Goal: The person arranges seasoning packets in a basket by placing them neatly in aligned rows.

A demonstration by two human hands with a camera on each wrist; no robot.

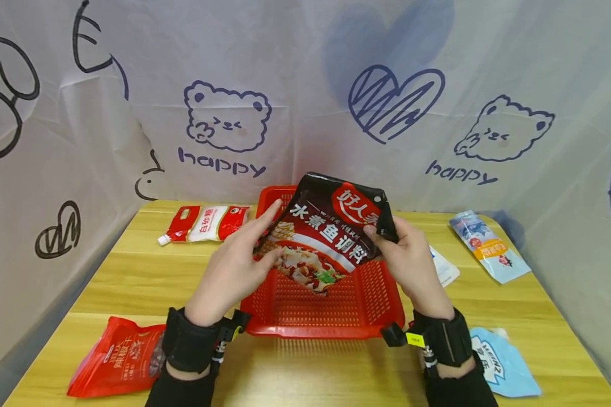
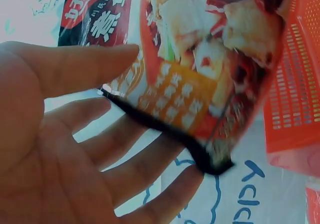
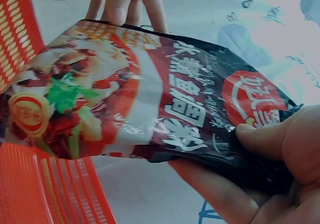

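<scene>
A black and red fish seasoning packet (image 1: pixel 326 232) is held up, tilted, over a red plastic basket (image 1: pixel 323 330). My right hand (image 1: pixel 412 265) grips its right upper corner, thumb on the printed front and fingers behind, as the right wrist view shows around the packet (image 3: pixel 125 98). At the opposite edge is my left hand (image 1: pixel 234 263). In the left wrist view, the left thumb (image 2: pixel 90 66) lies on the front of the packet and the spread fingers reach behind its dark edge. The front, with a pictured fish dish, faces the head camera.
A red and white sugar bag (image 1: pixel 206 223) lies behind and left of the basket. A red bag of dried chillies (image 1: pixel 122 359) is near the front left. On the right lie a blue and orange pouch (image 1: pixel 490 246), a white packet (image 1: pixel 443 267) partly hidden, and a light blue pouch (image 1: pixel 509 362).
</scene>
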